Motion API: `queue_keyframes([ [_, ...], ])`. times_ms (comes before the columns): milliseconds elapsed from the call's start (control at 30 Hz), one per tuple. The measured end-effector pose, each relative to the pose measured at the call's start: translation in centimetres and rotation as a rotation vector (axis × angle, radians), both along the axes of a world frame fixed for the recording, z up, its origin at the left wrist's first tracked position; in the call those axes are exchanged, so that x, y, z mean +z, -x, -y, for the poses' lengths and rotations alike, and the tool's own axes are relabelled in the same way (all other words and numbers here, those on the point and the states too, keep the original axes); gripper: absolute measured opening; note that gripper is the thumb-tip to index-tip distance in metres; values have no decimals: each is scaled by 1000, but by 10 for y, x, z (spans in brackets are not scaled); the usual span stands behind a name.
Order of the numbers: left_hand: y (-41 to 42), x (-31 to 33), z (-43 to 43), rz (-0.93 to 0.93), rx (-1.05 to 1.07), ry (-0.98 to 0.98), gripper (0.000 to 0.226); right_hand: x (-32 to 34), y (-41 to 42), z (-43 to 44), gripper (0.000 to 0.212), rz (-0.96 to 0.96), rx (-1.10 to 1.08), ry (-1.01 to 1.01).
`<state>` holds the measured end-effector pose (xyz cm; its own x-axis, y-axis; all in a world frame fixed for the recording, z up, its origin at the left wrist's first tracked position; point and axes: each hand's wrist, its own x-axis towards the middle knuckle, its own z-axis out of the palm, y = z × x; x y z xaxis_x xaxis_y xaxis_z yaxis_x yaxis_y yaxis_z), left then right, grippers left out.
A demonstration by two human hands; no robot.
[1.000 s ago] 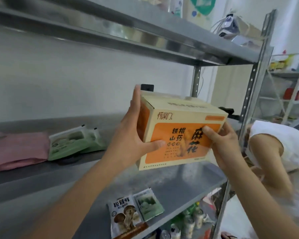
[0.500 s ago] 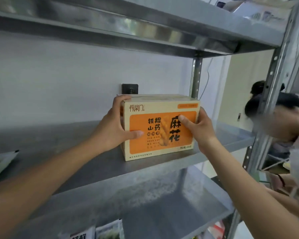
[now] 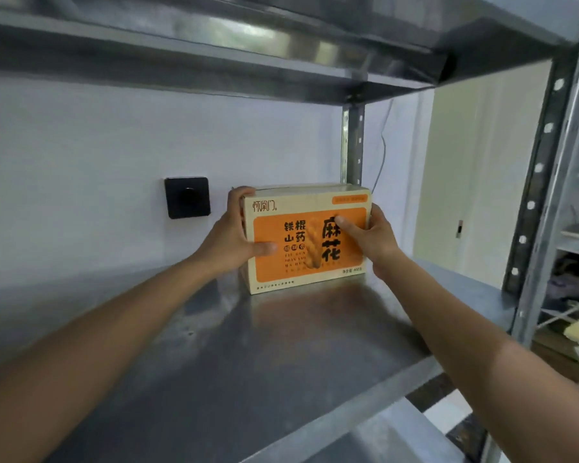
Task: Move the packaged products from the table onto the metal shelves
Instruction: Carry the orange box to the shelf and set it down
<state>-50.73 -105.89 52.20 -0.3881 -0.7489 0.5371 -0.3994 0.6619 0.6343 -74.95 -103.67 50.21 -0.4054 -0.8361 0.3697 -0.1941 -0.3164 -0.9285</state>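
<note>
One orange snack box (image 3: pixel 301 262) stands upright on the metal shelf (image 3: pixel 281 362), close to the back wall. The left hand (image 3: pixel 229 243) grips its left end, thumb across the front; the right hand (image 3: pixel 373 242) grips its right end. A black wall socket (image 3: pixel 188 202) is just left of the box.

Dim, cool light overall. Brighter daylight at far right. Soft glare on metal shelf (image 3: pixel 281 345) surface near centre; upper shelf (image 3: pixel 214 45) underside shadowed. Wide-angle bending at edges. Right edge blurred, box print (image 3: pixel 310 240) sharp.
</note>
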Motion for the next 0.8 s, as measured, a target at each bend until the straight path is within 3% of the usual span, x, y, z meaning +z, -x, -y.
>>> queue_keyframes([
  [367, 59, -5, 61, -33, 116, 8, 86, 0, 49, 72, 52, -27, 3, -112],
  [800, 96, -2, 83, -59, 180, -44, 89, -2, 80, 104, 51, 17, 27, -109],
])
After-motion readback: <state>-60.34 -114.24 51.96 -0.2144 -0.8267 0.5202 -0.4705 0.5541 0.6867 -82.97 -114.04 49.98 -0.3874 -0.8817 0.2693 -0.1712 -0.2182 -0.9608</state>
